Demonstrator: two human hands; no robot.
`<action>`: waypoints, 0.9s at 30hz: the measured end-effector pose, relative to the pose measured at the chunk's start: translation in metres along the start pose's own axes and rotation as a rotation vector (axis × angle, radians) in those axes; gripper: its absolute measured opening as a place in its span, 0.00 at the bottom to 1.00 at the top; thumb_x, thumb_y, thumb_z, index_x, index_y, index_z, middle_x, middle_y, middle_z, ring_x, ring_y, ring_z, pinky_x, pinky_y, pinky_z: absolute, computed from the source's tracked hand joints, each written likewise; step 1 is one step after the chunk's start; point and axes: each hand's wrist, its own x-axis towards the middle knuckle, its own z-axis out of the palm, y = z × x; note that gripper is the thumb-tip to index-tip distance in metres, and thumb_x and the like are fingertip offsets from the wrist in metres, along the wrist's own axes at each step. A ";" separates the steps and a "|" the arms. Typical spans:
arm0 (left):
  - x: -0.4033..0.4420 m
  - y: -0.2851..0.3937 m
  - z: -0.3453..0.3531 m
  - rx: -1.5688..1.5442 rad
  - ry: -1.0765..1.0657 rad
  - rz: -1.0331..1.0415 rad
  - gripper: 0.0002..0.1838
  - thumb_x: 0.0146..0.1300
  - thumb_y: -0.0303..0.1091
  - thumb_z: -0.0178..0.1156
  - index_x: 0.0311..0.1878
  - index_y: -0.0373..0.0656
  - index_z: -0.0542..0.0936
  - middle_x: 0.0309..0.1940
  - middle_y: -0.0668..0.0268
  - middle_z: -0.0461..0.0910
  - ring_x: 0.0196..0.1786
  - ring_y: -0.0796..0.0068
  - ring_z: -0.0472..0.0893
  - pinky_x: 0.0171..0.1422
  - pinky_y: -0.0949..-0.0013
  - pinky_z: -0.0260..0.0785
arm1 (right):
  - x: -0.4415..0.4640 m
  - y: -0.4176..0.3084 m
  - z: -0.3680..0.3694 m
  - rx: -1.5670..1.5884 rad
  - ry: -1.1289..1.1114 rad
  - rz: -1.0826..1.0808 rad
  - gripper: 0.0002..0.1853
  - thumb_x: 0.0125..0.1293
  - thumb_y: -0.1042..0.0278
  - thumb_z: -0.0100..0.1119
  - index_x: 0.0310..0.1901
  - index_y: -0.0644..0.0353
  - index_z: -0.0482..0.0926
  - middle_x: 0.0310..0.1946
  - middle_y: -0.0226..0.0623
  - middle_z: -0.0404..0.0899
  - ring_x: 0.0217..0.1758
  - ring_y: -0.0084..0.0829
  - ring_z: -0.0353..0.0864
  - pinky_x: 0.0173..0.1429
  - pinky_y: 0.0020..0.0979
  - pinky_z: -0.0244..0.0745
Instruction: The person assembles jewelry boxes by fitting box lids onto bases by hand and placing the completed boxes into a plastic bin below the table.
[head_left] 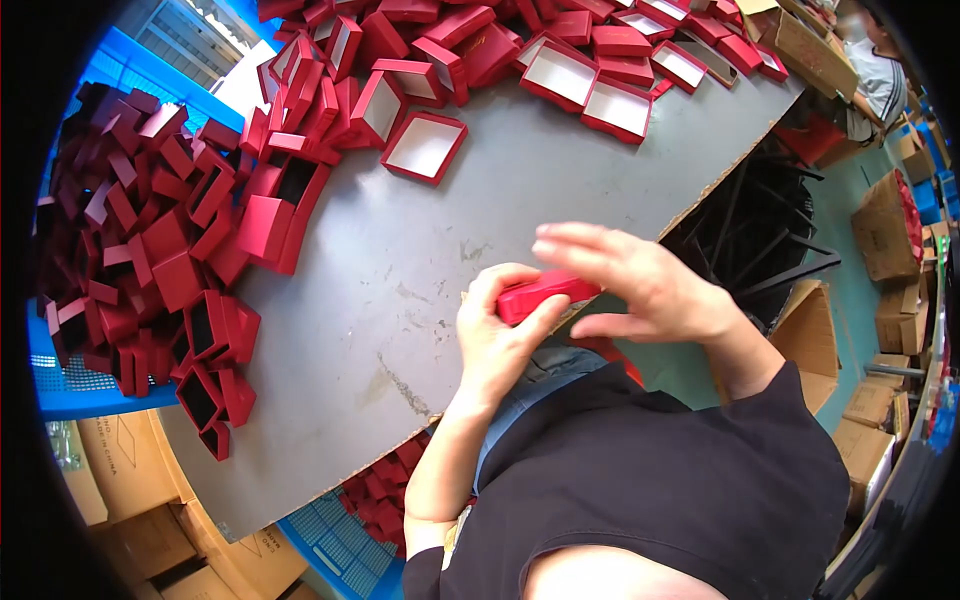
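My left hand [492, 345] is wrapped around a small red box [540, 295] and holds it just above the near edge of the grey table. The box shows a closed red side; its contents, if any, are hidden. At the box's right end is my right hand [655, 290], its fingers stretched out and its thumb apart below them. Whether the right palm touches the box, I cannot tell. A red box part with a white inside [424, 147] lies on the table beyond my hands.
Red box pieces [440, 50] are heaped along the table's [390, 250] far side. At the left, dark-lined red boxes fill a blue crate [75, 400]. Another blue crate [335, 545] with red pieces stands below the near edge. Cardboard boxes [810, 340] stand right; another person [880, 75] sits far right.
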 end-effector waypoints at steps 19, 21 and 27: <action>-0.005 0.138 -0.033 -0.964 -0.793 0.528 0.20 0.69 0.36 0.58 0.59 0.36 0.77 0.60 0.55 0.77 0.68 0.63 0.73 0.75 0.56 0.60 | -0.101 0.363 -0.128 -0.353 0.697 0.510 0.15 0.71 0.59 0.65 0.49 0.63 0.85 0.38 0.33 0.87 0.44 0.20 0.83 0.55 0.26 0.76; -0.020 0.142 -0.026 -1.037 -0.816 0.535 0.19 0.69 0.36 0.58 0.59 0.36 0.77 0.59 0.55 0.77 0.68 0.63 0.73 0.74 0.56 0.60 | -0.093 0.350 -0.125 -0.346 0.693 0.663 0.19 0.73 0.53 0.60 0.51 0.61 0.86 0.46 0.40 0.87 0.52 0.31 0.84 0.59 0.30 0.75; -0.051 0.150 -0.018 -1.188 -0.845 0.583 0.17 0.70 0.34 0.57 0.58 0.37 0.78 0.58 0.55 0.78 0.66 0.63 0.74 0.72 0.56 0.62 | -0.058 0.274 -0.104 -0.518 1.013 0.590 0.14 0.76 0.58 0.55 0.49 0.56 0.87 0.49 0.37 0.85 0.51 0.32 0.84 0.58 0.31 0.76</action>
